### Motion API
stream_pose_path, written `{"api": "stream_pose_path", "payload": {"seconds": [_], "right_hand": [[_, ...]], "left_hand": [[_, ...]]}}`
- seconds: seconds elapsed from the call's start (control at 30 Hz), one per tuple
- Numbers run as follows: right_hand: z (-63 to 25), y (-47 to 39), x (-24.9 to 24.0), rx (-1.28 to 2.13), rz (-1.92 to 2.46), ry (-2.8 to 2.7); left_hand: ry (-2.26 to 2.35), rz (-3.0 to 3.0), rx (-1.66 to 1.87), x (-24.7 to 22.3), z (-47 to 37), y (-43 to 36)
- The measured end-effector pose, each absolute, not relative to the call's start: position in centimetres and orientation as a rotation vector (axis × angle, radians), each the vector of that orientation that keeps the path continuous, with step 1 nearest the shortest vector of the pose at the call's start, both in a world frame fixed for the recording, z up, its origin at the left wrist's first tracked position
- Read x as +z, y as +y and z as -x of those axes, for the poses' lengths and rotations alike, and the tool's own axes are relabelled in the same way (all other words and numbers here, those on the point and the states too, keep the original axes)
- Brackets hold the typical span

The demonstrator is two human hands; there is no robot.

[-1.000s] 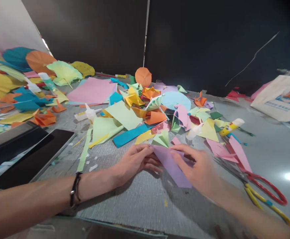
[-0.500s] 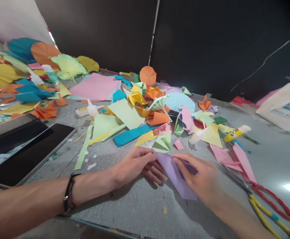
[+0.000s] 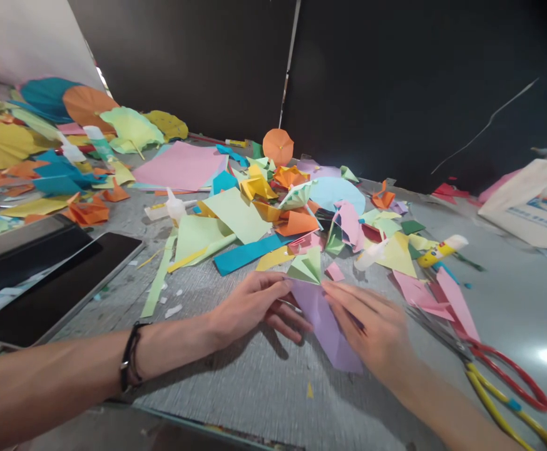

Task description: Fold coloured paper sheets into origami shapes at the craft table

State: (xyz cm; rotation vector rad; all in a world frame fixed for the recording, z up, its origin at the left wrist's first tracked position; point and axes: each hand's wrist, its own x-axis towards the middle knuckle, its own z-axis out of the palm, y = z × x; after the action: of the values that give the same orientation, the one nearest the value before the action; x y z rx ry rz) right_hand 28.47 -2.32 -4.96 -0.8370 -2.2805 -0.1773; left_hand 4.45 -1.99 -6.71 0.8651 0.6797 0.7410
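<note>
A folded sheet of purple paper [image 3: 323,319] is held between my two hands, just above the grey tabletop. My left hand [image 3: 271,307] pinches its upper left corner between thumb and index finger, the other fingers spread below. On the paper's right side, my right hand [image 3: 365,322] grips the top edge with thumb and fingers pressed together; part of the sheet is hidden behind that hand. A folded light green paper piece [image 3: 306,266] lies right behind the purple sheet. Scissors [image 3: 470,357] with red and yellow handles rest to the right of my right hand.
Coloured paper scraps and folded shapes cover the table's back, among them a blue strip [image 3: 250,254] and a pink sheet [image 3: 179,166]. A tablet-like black device [image 3: 62,288] lies at left. A glue stick [image 3: 442,250] and a white bag [image 3: 531,203] are at right.
My right hand has shifted slightly left along the top edge of the purple paper, its fingers now straighter. The paper's lower end has swung a little left. My left hand keeps its pinch.
</note>
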Motion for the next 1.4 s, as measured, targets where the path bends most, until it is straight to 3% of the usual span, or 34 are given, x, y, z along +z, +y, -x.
{"api": "stream_pose_path", "payload": {"seconds": [0.33,0.7,1.0,1.4], "right_hand": [[-27.5,-2.6,-4.3,0.327,0.956,-2.088],[-27.6,-3.1,-4.4,0.138,0.928,-2.205],[-27.5,-4.7,-4.3,-0.279,0.801,-2.401],[-27.2,-4.7,-4.3,-0.158,0.701,-2.515]], "left_hand": [[0.629,-0.832,0.798,-5.5,-4.7,-2.5],[0.651,-0.838,0.788,-5.6,-4.7,-2.6],[0.717,-0.885,0.723,-5.8,-4.6,-2.5],[0.695,-0.841,0.836,-6.1,-4.7,-2.2]]}}
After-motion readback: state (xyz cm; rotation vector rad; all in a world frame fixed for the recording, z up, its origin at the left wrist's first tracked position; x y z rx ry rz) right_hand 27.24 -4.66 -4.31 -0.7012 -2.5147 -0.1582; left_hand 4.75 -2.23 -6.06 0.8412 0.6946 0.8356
